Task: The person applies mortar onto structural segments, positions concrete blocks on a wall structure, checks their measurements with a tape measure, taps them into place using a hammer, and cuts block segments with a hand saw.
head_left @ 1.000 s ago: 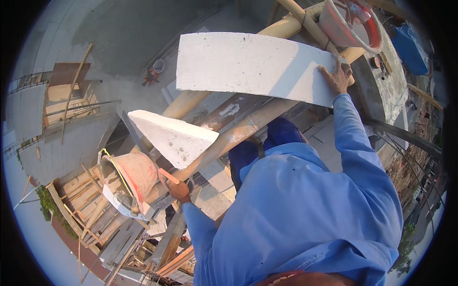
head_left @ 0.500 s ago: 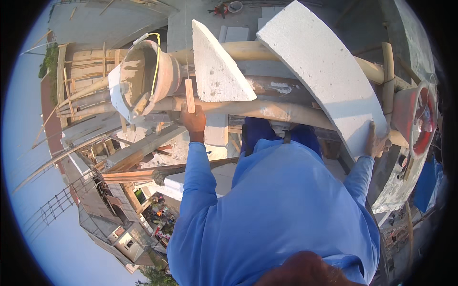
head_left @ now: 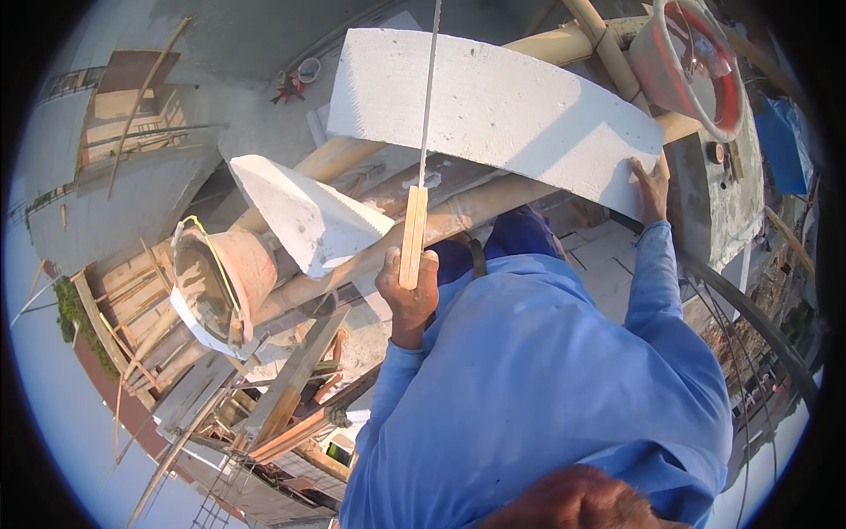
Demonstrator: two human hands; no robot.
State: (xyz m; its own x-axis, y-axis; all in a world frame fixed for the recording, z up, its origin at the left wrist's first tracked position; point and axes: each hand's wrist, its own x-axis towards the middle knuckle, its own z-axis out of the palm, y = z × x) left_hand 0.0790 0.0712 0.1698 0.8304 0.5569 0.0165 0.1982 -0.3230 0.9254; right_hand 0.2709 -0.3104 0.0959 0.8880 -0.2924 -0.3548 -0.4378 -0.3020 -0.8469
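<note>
In my left hand (head_left: 410,291) is a hand saw (head_left: 413,229), gripped by its pale wooden handle. Its thin blade points away from me and passes above the left part of a long white masonry block (head_left: 502,106); I cannot tell whether it touches. My right hand (head_left: 652,189) grasps the block's right end, the fingers at its edge. The block lies across wooden poles (head_left: 489,201). To the left of the saw, apart from the block, a wedge-shaped white piece (head_left: 308,212) with a ridged edge rests on the poles.
A mortar-stained bucket (head_left: 256,273) with a yellow handle stands at the left. Another bucket (head_left: 648,66), red inside, sits at the far right near a concrete ledge (head_left: 723,203). Dark cables (head_left: 758,313) run along my right side. Timber and rooftops lie below left.
My view has turned, so the block now lies more crosswise. My left hand has brought the saw right, from beside the wedge piece to over the block. The right hand keeps its hold.
</note>
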